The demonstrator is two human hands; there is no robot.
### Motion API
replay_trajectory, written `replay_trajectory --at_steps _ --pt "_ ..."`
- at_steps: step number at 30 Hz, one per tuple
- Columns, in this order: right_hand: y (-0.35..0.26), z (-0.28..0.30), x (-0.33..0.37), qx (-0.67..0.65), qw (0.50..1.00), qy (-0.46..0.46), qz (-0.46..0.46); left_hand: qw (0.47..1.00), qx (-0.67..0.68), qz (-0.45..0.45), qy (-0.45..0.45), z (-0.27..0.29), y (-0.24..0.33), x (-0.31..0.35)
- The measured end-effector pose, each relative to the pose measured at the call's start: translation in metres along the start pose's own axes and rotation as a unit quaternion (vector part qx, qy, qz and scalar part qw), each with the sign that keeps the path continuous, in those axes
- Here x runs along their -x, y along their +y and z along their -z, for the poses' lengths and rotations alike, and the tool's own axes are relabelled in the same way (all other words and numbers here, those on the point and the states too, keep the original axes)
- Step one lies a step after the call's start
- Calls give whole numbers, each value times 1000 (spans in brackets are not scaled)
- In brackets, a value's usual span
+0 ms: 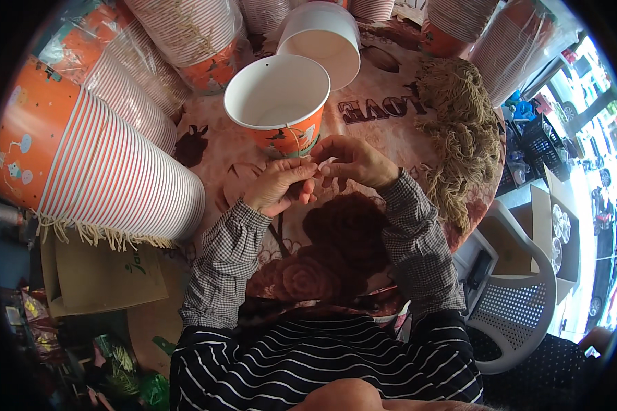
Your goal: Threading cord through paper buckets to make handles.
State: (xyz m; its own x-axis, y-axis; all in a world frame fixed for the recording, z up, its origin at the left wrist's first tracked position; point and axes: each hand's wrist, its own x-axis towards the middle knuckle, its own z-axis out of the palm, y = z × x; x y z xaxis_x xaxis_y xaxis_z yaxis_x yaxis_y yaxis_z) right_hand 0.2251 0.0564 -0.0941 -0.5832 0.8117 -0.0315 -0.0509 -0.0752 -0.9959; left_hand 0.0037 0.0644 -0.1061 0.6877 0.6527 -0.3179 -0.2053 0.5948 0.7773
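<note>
Just in front of me, an orange patterned paper bucket point(281, 96) with a white inside stands upright on the tablecloth. A thin string point(295, 135) hangs down its near side from the rim. Below the bucket my two hands meet. My left hand point(284, 185) is closed in a pinch, and what it holds is too small to make out. Fingertips of my right hand point(353, 162) pinch a small whitish strip point(328, 164) close to the left fingers. Whether the strip joins the string I cannot tell.
A white bucket point(325, 41) lies tipped behind. Nested bucket stacks point(116, 164) line the left, and more wrapped stacks point(514, 48) stand at the back right. Tan fringe or twine point(459, 137) lies along the right edge. A grey chair point(514, 301) and cardboard boxes point(103, 274) flank the table.
</note>
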Motion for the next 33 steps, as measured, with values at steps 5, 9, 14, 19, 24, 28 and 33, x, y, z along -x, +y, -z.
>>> replay_trajectory --at_steps 5,9,14,19,24,28,33 --pt "12 6 -2 17 999 8 46 999 -48 -2 2 1 0 -4" --pt "10 13 -1 79 995 61 31 999 -3 -35 21 4 -2 -4" --pt "11 14 -1 73 996 53 5 984 140 -87 -71 5 0 -3" --pt "12 12 -4 95 995 1 -4 977 132 -139 -90 6 0 -2" --pt "13 13 -2 134 991 -8 -21 969 130 -181 -108 5 0 -1" --pt "11 14 -1 192 979 -44 -43 971 126 -178 -95 5 -1 -1" --pt "3 5 1 123 992 5 12 976 145 -146 -68 4 -2 -1"
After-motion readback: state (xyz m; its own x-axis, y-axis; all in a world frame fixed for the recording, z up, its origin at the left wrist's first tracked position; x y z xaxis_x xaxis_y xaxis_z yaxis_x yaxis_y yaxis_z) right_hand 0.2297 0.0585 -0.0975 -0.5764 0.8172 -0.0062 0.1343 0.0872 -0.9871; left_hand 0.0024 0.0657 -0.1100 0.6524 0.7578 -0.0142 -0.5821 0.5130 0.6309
